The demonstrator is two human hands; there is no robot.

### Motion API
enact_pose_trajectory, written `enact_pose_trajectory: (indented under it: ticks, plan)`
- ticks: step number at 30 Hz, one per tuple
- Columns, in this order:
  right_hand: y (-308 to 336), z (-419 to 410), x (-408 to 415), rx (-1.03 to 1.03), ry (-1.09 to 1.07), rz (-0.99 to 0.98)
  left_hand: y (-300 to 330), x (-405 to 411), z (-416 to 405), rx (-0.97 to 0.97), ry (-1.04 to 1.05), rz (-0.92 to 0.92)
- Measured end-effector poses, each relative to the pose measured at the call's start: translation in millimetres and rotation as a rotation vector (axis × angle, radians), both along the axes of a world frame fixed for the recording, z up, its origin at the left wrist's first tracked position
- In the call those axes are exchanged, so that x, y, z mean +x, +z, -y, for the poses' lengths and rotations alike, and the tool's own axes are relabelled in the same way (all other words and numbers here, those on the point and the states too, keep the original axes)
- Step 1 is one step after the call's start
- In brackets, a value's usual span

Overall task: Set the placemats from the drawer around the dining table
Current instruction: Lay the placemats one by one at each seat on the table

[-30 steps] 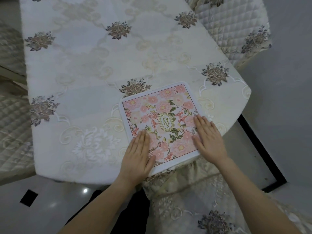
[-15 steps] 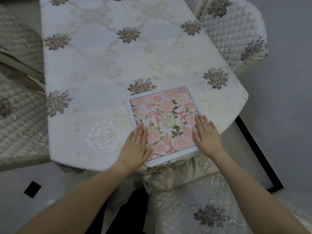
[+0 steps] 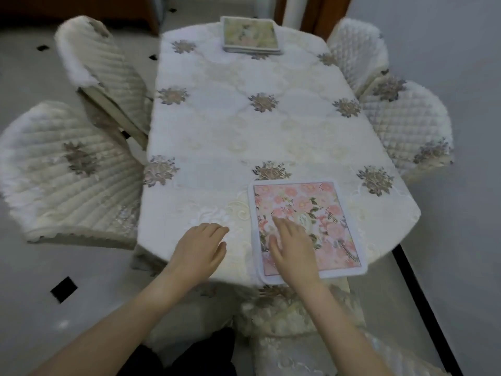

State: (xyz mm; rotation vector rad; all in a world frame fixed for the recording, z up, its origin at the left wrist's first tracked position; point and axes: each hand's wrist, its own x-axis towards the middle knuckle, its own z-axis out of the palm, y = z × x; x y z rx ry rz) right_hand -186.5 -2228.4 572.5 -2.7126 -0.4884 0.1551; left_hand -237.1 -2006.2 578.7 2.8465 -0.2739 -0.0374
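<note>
A pink floral placemat (image 3: 322, 213) with a white border lies flat at the near end of the dining table (image 3: 244, 126), which is covered in a cream embroidered cloth. My right hand (image 3: 294, 251) hovers over or rests on the mat's near left part, fingers spread. My left hand (image 3: 200, 251) is off the mat, on the cloth to its left, fingers loosely apart and holding nothing. A stack of pale placemats (image 3: 250, 35) sits at the table's far end.
Quilted cream chairs stand on both sides: two at the left (image 3: 67, 169) (image 3: 105, 69) and two at the right (image 3: 406, 126) (image 3: 357, 50). Another covered chair (image 3: 295, 316) is tucked under the near end. The tiled floor has black inlays (image 3: 63, 289).
My left hand has slid off the placemat onto the cloth to its left, and my right hand has moved leftward across the mat. The view has lifted, showing the whole table and the far stack.
</note>
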Motion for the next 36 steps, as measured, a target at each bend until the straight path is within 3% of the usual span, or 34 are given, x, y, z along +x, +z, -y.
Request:
enact_pose_trajectory:
  ticks: [10,22,28,36]
  plan:
    - [37,-212,-86,0.084,0.394,0.09,48,-148,-194,0.018,0.387,0.179]
    - [35,-453,-196,0.014,0.66,0.092,39,-318,-405,-0.029,0.763,0.036]
    - [53,-538,-197,-0.047,0.762,0.139,45,-330,-476,-0.112,0.894,0.076]
    - [77,-647,-144,0.054,0.745,0.145,68,-263,-576,-0.121,0.873,0.228]
